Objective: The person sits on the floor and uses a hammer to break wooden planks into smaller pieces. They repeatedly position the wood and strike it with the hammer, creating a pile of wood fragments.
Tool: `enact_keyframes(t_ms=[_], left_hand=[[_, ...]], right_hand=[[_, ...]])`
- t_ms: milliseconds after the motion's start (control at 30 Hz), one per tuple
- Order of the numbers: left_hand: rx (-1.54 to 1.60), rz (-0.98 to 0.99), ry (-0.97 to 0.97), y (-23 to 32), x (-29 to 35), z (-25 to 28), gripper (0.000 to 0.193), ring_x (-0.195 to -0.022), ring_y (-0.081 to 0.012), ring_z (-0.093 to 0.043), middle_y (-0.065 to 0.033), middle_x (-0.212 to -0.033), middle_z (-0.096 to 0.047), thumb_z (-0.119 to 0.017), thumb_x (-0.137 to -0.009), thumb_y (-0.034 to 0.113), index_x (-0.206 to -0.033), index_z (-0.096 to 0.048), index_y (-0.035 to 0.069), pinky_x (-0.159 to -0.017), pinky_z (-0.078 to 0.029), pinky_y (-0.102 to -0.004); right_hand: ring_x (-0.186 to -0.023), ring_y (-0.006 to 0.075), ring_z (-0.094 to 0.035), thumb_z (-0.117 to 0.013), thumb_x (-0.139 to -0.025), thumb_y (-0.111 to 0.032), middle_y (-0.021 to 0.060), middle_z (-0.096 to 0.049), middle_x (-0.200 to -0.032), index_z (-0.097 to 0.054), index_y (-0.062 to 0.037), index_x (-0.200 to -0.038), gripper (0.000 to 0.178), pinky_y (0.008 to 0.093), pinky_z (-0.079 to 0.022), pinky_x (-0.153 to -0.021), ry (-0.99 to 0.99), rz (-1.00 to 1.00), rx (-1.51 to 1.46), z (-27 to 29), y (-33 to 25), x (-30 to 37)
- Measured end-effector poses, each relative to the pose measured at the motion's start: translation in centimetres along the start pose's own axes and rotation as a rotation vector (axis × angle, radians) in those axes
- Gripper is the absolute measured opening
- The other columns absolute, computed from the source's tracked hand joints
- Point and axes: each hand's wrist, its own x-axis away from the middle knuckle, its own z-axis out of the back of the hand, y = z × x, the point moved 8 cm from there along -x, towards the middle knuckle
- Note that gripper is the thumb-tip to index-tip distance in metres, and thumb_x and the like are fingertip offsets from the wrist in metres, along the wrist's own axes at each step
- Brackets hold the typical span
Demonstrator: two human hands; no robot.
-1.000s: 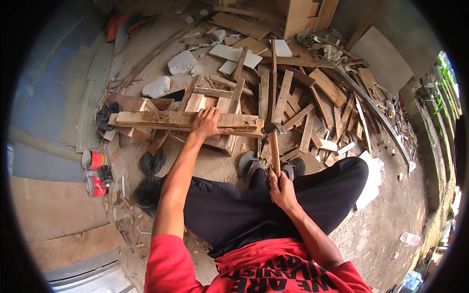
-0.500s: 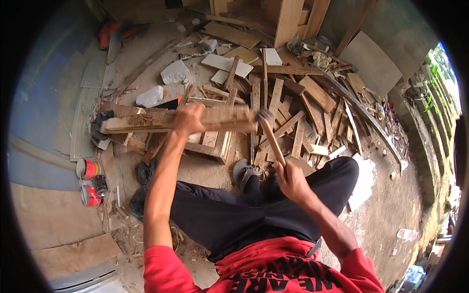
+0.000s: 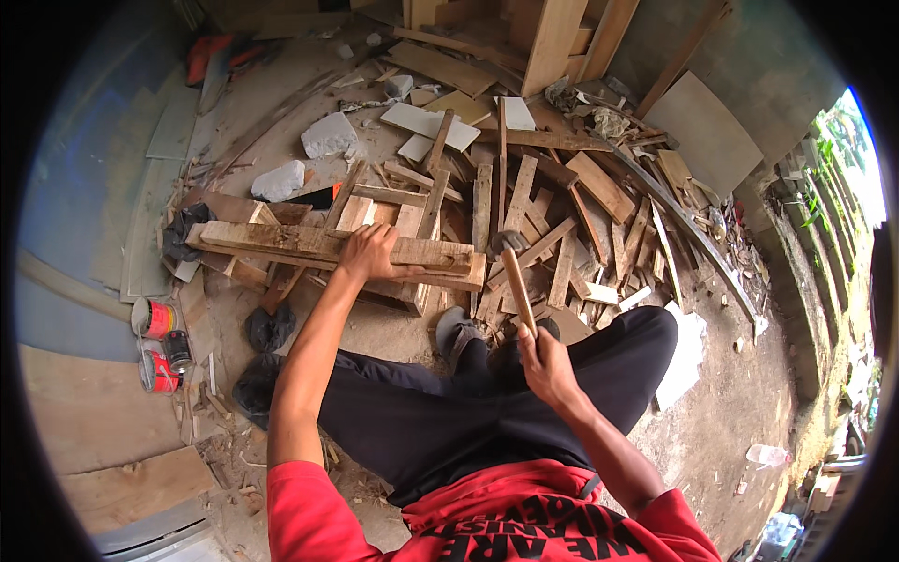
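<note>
My left hand [image 3: 368, 254] is wrapped over the middle of a rough wooden beam [image 3: 432, 251], which looks like two lengths of timber lying one against the other. The beam runs left to right across a low wooden frame [image 3: 401, 295]. My right hand [image 3: 546, 363] grips a hammer [image 3: 519, 293] by its wooden handle, near the lower end. The dark hammer head stands just off the beam's right end, with a small gap between them. Whether nails join the two timbers, I cannot tell.
A heap of loose wood offcuts [image 3: 567, 267] spreads ahead and to the right. White broken blocks [image 3: 330, 137] lie beyond the beam. Red-labelled cans [image 3: 154, 318] stand at the left. A long metal bar [image 3: 688, 220] slants along the right side of the heap.
The beam and my left hand have come down a little toward me, the right end most. The hammer head has dropped slightly too and now sits a bit away from the beam.
</note>
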Motion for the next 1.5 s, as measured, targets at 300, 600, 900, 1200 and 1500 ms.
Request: enact_keyframes(t_ms=[300, 600, 900, 1200, 1500], left_hand=[[0.038, 0.029, 0.108, -0.1, -0.8, 1.1, 0.099, -0.077, -0.0341, -0.068, -0.0200, -0.083, -0.067, -0.054, -0.065, 0.091, -0.088, -0.064, -0.005, -0.073, -0.057, -0.0431], [0.000, 0.077, 0.032, -0.9, -0.4, 1.2, 0.109, -0.082, -0.0345, -0.068, -0.0243, -0.091, -0.067, -0.048, -0.064, 0.094, -0.099, -0.065, -0.008, -0.077, -0.057, -0.0425], [0.041, -0.092, 0.108, 4.0, 1.6, -1.2, 0.111, -0.083, -0.0388, -0.067, -0.0262, -0.085, -0.067, -0.051, -0.063, 0.093, -0.095, -0.064, -0.013, -0.080, -0.055, -0.0469], [0.090, 0.006, -0.044, 2.9, -0.5, -2.3, 0.102, -0.076, -0.0296, -0.070, -0.0208, -0.081, -0.068, -0.055, -0.063, 0.092, -0.087, -0.064, -0.007, -0.064, -0.059, -0.0390], [0.086, -0.018, 0.077, 3.1, -0.1, -1.4, 0.100, -0.069, -0.0299, -0.069, -0.0183, -0.075, -0.067, -0.059, -0.062, 0.090, -0.090, -0.066, -0.005, -0.068, -0.058, -0.0400]], right_hand=[[-0.051, 0.0146, -0.048, -0.045, -0.103, -0.046, 0.0047, -0.051, -0.062, -0.052, -0.0005, -0.086, 0.049, 0.0338, -0.041, -0.048, 0.022, 0.111, 0.028, -0.4, -0.8, 0.7], [-0.046, 0.0120, -0.036, -0.048, -0.101, -0.025, -0.0002, -0.040, -0.060, -0.047, -0.0120, -0.086, 0.020, 0.0252, -0.031, -0.040, 0.106, 0.588, -0.910, 12.2, -19.7, 3.5], [-0.052, 0.0092, -0.046, -0.039, -0.105, -0.040, -0.0011, -0.048, -0.061, -0.051, -0.0047, -0.081, 0.044, 0.0285, -0.039, -0.047, 0.021, 0.073, -0.014, 1.6, 2.9, 2.2], [-0.070, 0.0516, -0.059, -0.045, -0.103, -0.037, 0.0306, -0.056, -0.065, -0.053, 0.0058, -0.083, 0.048, 0.0503, -0.044, -0.056, -0.010, 0.008, 0.203, 1.5, 1.1, 0.3], [-0.069, 0.0357, -0.063, -0.038, -0.103, -0.051, 0.0209, -0.061, -0.069, -0.062, 0.0039, -0.083, 0.063, 0.0449, -0.049, -0.067, -0.092, -0.174, 0.118, 1.8, 1.5, -0.8]])
